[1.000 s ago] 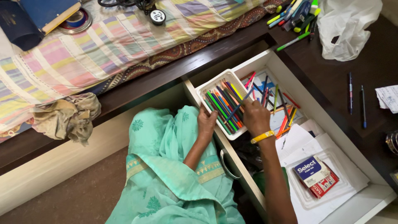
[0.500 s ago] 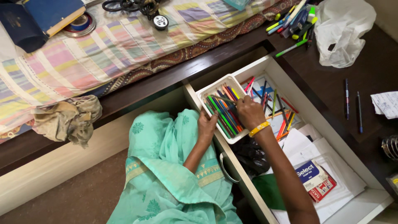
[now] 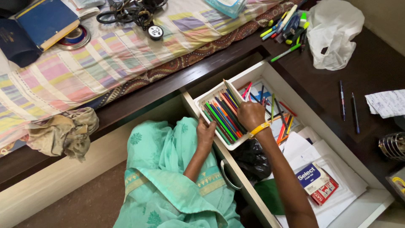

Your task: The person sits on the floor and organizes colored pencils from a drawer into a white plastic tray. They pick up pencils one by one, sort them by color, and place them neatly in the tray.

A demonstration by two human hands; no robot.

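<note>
A: What is changing around the white tray [image 3: 209, 96] compared with a second ago?

B: The right hand [image 3: 249, 115] is lifting. A second ago it was lying low over the coloured pencils [image 3: 225, 116], fingers spread among them; now it is sitting just right of centre in the frame with its fingers pinched around one pale pencil [image 3: 231, 92], whose tip is pointing toward the upper left, above the rest of the row.

A: So that pencil is coming out of the pile?

B: It is looking that way. One end is clear of the others, the lower end is hidden inside the closed fingers. The sorting seems to be going one pencil at a time.

A: And the left hand [image 3: 205, 133]?

B: It is staying where it was, gripping the near rim of the tray at the centre of the frame, fingers curled over the edge, steadying it on the drawer [image 3: 253, 69] front.

A: How are the arms lying?

B: The right forearm is running up from the bottom right, wrist bent, yellow bangle [image 3: 258, 130] showing. The left forearm is rising from the green garment [image 3: 168, 177] at bottom centre.

A: Anything else near the hands?

B: Loose pencils [image 3: 280, 120] are lying in the drawer just right of the tray, with papers [image 3: 329, 156] lower right
</note>
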